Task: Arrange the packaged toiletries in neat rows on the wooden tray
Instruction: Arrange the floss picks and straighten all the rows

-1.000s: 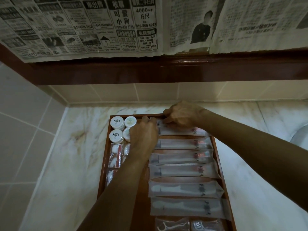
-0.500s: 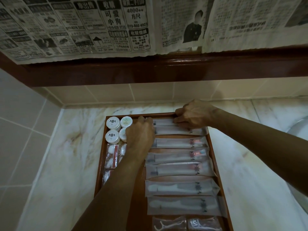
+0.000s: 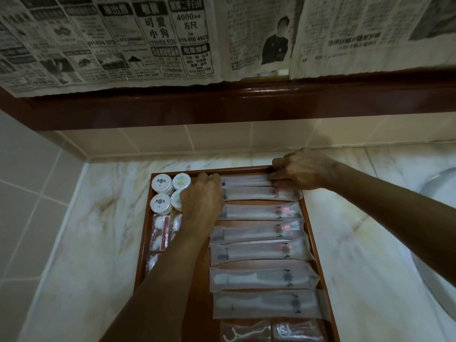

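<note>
resting on a marble counter (image 3: 93, 243), the wooden tray (image 3: 311, 218) has its far edge near the tiled back wall (image 3: 222, 139), with bare counter at 9 o'clock and 3 o'clock. the left hand (image 3: 201, 206) grips the near end of the topmost long packet (image 3: 246, 180), fingers curled over it; the right hand (image 3: 299, 170) pinches that packet's other end at the tray's 1 o'clock corner. more long packets (image 3: 261, 250) lie in a row down the tray's right side. round white tubs (image 3: 161, 183) sit at 11 o'clock, small sachets (image 3: 160, 233) just below them, floss picks (image 3: 244, 332) at 6 o'clock.
</note>
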